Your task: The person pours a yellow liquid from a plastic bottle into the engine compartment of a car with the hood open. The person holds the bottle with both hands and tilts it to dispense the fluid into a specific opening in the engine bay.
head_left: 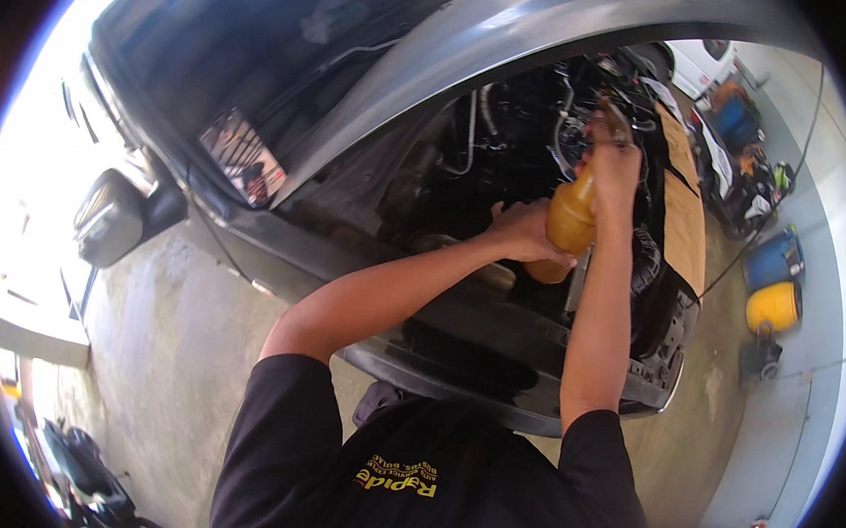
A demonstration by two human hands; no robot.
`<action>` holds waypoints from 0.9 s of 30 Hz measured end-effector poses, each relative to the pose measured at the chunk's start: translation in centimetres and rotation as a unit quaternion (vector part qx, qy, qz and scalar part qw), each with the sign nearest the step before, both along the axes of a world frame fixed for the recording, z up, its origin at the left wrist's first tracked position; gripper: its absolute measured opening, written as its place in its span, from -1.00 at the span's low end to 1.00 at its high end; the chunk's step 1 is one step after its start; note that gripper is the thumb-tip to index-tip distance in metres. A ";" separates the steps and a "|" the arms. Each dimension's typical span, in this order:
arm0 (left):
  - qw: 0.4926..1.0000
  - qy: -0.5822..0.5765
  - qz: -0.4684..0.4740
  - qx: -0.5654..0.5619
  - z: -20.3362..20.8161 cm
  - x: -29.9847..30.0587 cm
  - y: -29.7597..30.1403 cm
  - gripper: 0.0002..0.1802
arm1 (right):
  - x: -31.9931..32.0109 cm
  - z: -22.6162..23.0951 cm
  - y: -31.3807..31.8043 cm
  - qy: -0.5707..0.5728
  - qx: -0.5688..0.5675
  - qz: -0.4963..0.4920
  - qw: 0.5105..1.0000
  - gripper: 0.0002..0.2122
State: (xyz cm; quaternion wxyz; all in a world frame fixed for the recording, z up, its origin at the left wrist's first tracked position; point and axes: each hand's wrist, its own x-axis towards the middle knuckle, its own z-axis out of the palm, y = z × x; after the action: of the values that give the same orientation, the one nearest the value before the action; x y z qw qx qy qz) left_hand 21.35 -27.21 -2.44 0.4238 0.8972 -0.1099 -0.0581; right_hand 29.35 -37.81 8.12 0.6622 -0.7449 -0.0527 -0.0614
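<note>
Over the engine bay [505,126] of a dark car, my two hands meet on an amber-yellow plastic bottle [568,221] with a wide body and a narrow neck. My left hand [521,232] is wrapped round the body, thumb and fingers on either side. Higher up, my right hand [616,173] is closed at the narrow top end, its fingers bent and blurred by motion. The bottle leans, with its neck toward the upper right. What lies inside the right fist is partly hidden. Hoses and dark engine parts lie just beyond the hands.
The raised bonnet [509,22] arches over the bay. Brown cardboard [684,228] covers the car's front edge. The fender [349,232] runs beneath my left forearm. Along the right wall stand a blue drum [772,260] and a yellow drum [773,306]. A wing mirror [113,217] juts out at left.
</note>
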 end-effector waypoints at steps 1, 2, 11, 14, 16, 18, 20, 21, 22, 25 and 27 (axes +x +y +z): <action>1.000 0.007 0.006 0.004 -0.9 0.1 -0.2 0.17 | 0.6 -0.6 -0.4 0.003 -0.004 -0.001 1.000 -0.72; 1.000 0.014 0.014 0.008 -1.7 0.3 -0.4 0.14 | 1.2 -1.1 -0.8 0.006 -0.007 0.001 1.000 -0.71; 0.972 0.099 -0.049 -0.206 -5.4 1.0 0.2 -0.04 | 3.1 -5.9 -0.6 0.023 -0.045 0.051 0.997 -0.62; 0.964 0.116 -0.071 -0.227 -5.2 1.1 0.2 -0.10 | 5.0 -8.5 -0.5 -0.040 -0.126 0.008 0.991 -0.63; 0.957 0.127 -0.063 -0.253 -5.1 1.0 0.9 -0.13 | 4.7 -8.3 0.9 -0.040 -0.141 0.025 0.989 -0.58; 0.951 0.137 -0.064 -0.271 -5.1 1.0 1.5 -0.14 | 4.3 -8.0 1.4 -0.037 -0.125 0.067 0.989 -0.55; 0.946 0.146 -0.076 -0.280 -5.3 1.1 2.0 -0.13 | 4.4 -7.6 1.5 -0.011 -0.076 0.124 0.989 -0.51; 0.950 0.148 -0.080 -0.264 -4.7 1.3 2.0 -0.12 | 4.6 -7.4 1.4 0.011 -0.058 0.127 0.990 -0.51; 0.953 0.155 -0.082 -0.248 -3.9 1.1 2.3 -0.12 | 4.3 -7.3 1.5 0.038 -0.039 0.130 0.990 -0.51; 0.951 0.157 -0.091 -0.250 -3.8 0.8 2.5 -0.12 | 5.0 -7.7 1.5 0.058 -0.033 0.091 0.994 -0.61; 0.948 0.169 -0.087 -0.256 -4.1 1.3 2.5 -0.13 | 6.1 -9.0 1.8 -0.012 -0.119 0.032 0.992 -0.67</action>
State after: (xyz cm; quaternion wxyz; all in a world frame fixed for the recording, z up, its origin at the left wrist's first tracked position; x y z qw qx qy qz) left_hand 22.66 -24.70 -6.58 0.6451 0.7223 -0.1251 -0.2157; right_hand 35.43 -35.99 -0.87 0.5697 -0.8156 -0.0917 -0.0425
